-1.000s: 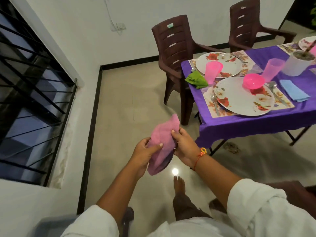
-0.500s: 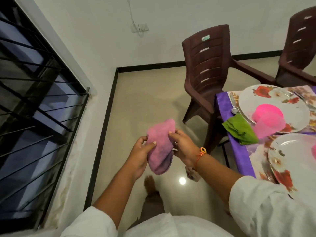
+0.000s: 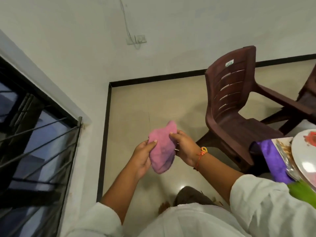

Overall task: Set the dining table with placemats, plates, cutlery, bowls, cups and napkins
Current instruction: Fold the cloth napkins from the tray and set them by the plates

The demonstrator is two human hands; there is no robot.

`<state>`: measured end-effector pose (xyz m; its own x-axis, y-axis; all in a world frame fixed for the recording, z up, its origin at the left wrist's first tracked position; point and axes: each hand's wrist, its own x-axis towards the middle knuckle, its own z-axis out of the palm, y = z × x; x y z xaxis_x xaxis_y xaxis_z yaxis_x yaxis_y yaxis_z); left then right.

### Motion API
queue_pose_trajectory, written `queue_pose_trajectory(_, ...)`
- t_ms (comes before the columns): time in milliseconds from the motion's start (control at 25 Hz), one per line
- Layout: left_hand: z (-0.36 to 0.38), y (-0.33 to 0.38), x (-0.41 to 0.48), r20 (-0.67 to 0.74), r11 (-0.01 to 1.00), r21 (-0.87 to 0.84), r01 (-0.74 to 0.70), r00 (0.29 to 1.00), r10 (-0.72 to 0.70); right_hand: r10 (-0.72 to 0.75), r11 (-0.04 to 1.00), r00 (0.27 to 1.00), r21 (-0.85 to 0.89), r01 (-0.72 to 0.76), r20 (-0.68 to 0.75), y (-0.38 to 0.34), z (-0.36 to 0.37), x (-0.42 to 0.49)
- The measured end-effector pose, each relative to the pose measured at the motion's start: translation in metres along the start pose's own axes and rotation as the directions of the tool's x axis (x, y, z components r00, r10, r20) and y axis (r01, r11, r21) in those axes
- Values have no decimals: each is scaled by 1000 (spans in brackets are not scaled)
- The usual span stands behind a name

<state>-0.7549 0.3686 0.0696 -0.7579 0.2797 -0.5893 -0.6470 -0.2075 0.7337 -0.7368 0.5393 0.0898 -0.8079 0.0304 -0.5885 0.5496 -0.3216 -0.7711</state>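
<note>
I hold a folded pink napkin in front of me, above the floor. My left hand grips its left side with the thumb on top. My right hand pinches its right edge. At the far right edge of the view shows a corner of the table with its purple cloth, a floral placemat, a white flowered plate and a green napkin. The rest of the table is out of view.
A brown plastic chair stands at the table corner, with a second chair cut off at the right. A barred window fills the left wall. Beige tiled floor lies ahead up to the white wall.
I have walked closer to the table and the view has swung left, so most of the table slid out at the right. Both hands keep hold of the pink napkin.
</note>
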Motion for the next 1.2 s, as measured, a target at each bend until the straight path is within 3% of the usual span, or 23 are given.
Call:
queue_pose_trajectory(280,14,129,180,62,996,89,4,998,-9,-51,996,997,69,55,-60,-106,4,180)
queue_pose_trajectory(520,44,255,325,110,955,295,-31,994,-2,-52,996,994,66,58,-93,-229,-3,336)
queue_pose_trajectory(800,108,348,504,249,970,245,4,966,-67,-122,991,947,18,133,-297,-362,-50,466)
queue_pose_trajectory(880,133,369,561,344,971,234,41,931,-122,-120,989,923,34,142,-365,-392,-69,505)
queue_pose_trajectory(1040,197,415,649,493,922,274,273,784,-378,-53,983,848,120,136,-527,-444,-104,566)
queue_pose_trajectory(1200,274,453,706,542,861,451,233,695,-472,-60,973,768,134,187,-638,-500,-155,588)
